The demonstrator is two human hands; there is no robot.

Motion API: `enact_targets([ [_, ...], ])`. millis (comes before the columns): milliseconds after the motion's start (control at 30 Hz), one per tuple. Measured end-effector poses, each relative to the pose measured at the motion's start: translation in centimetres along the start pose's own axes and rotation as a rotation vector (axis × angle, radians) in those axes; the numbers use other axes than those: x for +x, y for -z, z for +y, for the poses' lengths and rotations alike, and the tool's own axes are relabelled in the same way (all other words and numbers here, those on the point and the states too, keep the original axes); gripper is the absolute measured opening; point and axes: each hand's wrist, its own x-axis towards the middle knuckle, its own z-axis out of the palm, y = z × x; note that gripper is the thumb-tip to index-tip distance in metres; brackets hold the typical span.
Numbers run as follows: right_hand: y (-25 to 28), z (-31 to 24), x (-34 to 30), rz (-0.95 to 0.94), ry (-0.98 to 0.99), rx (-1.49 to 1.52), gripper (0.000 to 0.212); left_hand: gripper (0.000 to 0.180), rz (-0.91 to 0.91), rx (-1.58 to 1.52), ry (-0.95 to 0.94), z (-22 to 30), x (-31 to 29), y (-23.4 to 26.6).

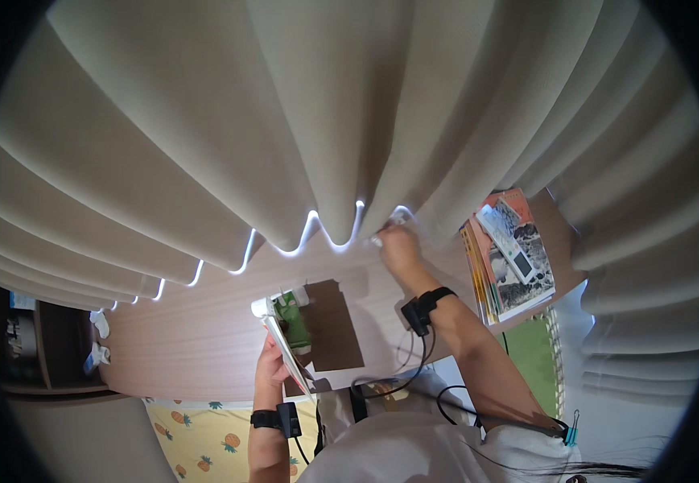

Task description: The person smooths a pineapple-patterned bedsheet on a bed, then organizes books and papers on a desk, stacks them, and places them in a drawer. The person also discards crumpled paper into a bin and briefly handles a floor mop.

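Note:
My left hand (269, 361) is closed on a flat thing with a pale edge and a green-and-white face (291, 320), tilted above the table. A small white part (261, 307) shows at its top end; its exact kind does not show. It casts a dark shadow on the wood-grain table (188, 330). Farther off, my right hand (402, 248) is closed at the table's far side, by the hem of the beige curtain (325, 121). Something whitish shows at its fingers, too blurred to name.
To the right lies a stack of books (518, 290) with a white device with a small screen (506, 241) on top. A dark shelf (59, 346) stands at the left. Pineapple-patterned cloth (204, 435) and a green mat (533, 350) lie nearer. Cables trail from my wrist straps.

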Motion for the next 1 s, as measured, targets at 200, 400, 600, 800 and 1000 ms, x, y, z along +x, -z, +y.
enact_targets([
  [200, 2.9, -2.1, -10.4, -0.058, 0.35, -0.043, 0.031, 0.062, -0.049, -0.004, 0.027, 0.4, 0.5, -1.5],
  [400, 8.4, 3.5, -17.0, -0.112, 0.276, -0.134, 0.029, 0.066, -0.077, 0.019, 0.056, -1.5, 2.5, -2.4],
  [600, 12.0, 2.8, -19.0, -0.114, 0.011, -0.233, 0.029, 0.069, -0.109, 0.005, 0.087, -2.8, 3.1, -3.8],
  [800, 9.0, -0.5, -21.1, -0.062, 0.073, -0.121, 0.024, 0.068, -0.094, -0.006, 0.107, -2.5, 3.1, -3.4],
  [1000, 4.4, -1.1, -15.4, -0.262, -0.254, 0.503, 0.02, 0.065, -0.081, -0.002, 0.112, -2.6, 3.3, -3.3],
])
